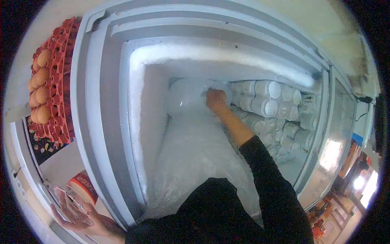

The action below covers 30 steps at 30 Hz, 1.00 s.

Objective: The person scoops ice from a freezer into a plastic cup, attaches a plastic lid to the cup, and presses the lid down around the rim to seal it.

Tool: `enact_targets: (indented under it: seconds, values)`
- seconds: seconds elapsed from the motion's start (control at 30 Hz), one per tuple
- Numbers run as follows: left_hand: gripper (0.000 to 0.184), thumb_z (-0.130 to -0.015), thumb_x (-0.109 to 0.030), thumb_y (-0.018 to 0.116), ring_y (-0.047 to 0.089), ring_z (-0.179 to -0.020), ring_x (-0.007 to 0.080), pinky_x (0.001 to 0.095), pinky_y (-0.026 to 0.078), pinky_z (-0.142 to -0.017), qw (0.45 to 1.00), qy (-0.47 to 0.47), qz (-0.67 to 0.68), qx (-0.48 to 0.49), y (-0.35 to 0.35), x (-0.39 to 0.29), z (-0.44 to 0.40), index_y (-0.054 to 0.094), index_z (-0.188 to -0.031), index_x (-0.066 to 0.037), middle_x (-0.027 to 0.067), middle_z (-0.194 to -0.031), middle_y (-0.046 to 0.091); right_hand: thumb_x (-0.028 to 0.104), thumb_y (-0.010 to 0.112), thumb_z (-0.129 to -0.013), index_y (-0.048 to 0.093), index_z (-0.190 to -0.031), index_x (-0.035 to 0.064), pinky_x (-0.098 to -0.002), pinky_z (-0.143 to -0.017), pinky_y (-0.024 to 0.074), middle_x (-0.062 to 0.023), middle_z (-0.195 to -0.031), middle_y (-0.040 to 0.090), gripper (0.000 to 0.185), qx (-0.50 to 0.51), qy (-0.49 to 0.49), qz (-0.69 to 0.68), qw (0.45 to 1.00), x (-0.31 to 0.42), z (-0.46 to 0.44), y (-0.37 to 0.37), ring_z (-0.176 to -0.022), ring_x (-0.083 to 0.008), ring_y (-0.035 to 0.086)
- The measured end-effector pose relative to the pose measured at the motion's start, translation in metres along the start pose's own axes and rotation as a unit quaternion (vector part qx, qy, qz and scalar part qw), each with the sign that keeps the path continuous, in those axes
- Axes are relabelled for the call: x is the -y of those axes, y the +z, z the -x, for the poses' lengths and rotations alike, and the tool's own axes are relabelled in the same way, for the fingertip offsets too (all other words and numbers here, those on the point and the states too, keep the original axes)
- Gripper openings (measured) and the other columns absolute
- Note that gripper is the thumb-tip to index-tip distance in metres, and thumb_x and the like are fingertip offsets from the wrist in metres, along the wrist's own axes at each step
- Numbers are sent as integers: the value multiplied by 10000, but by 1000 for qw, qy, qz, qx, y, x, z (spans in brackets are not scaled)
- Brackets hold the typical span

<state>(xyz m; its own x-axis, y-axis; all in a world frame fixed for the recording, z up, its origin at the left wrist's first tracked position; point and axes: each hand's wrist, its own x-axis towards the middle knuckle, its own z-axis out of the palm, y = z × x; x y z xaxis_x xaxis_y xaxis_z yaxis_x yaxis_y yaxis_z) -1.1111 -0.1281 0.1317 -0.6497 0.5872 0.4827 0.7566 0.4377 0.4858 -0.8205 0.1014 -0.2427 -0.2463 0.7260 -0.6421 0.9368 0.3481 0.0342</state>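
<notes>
Inside an open chest freezer lies a large, cloudy clear plastic bag (195, 142), its contents whitish and hard to make out. My right hand (216, 100) reaches down to the far end of this bag. Its fingers are closed on the plastic there; the fingertips are partly hidden. Outside the freezer, at the lower left, my left hand (87, 221) is wrapped around a clear cup (69, 197). The cup is tilted, and no contents show in it.
Stacked white tubs (264, 97) fill the freezer's right side. Thick frost (138, 89) lines the inner walls. A raised rim (93, 122) surrounds the opening. Brown eggs (42, 95) sit in a red egg tray (61, 81) on the left, above a red-and-white container (83, 185).
</notes>
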Motion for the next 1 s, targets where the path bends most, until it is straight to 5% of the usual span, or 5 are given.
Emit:
enact_targets:
  seconds: [0.07, 0.17, 0.67, 0.87, 1.0]
  values:
    - [714, -857, -192, 662, 505, -1211, 340, 434, 434, -1013, 1000, 17, 0, 2, 0, 7, 1, 243, -1398, 9, 255, -1332, 471, 210, 550, -827, 637, -985, 72, -420, -689, 507, -111, -906, 674, 227, -209, -48, 32, 976, -14, -22, 64, -805, -295, 671]
    - [718, -859, -205, 661, 498, -1218, 342, 443, 434, -1003, 999, 48, 12, 11, -1, 16, 1, 239, -1401, 3, 255, -1320, 484, 215, 540, -831, 631, -1004, 84, -429, -673, 500, -110, -882, 667, 236, -19, -35, 24, 999, -17, -5, 13, -796, -289, 664]
    - [710, -842, -209, 679, 503, -1211, 328, 455, 415, -1014, 1000, -12, 20, 9, 7, 9, 2, 284, -1399, -15, 222, -1342, 488, 161, 538, -809, 570, -1183, 110, -477, -632, 507, -104, -865, 676, 379, -197, -55, 5, 979, -5, -4, 47, -865, -311, 662]
    - [864, -811, -489, 658, 413, -1281, 342, 538, 347, -1063, 999, -28, -30, 36, -1, 20, 2, 231, -1410, -35, 234, -1343, 446, 176, 564, -831, 568, -1183, 114, -476, -680, 509, -101, -836, 671, 358, -89, -44, -6, 995, 12, 13, -45, -864, -301, 666]
    - [792, -801, -357, 709, 496, -1213, 314, 421, 472, -932, 1000, -13, -11, 17, 4, 8, 4, 299, -1413, -65, 178, -1305, 526, 198, 572, -845, 598, -1163, 121, -459, -708, 520, -109, -901, 685, 328, -88, 10, 0, 996, 18, 18, -36, -908, -312, 665]
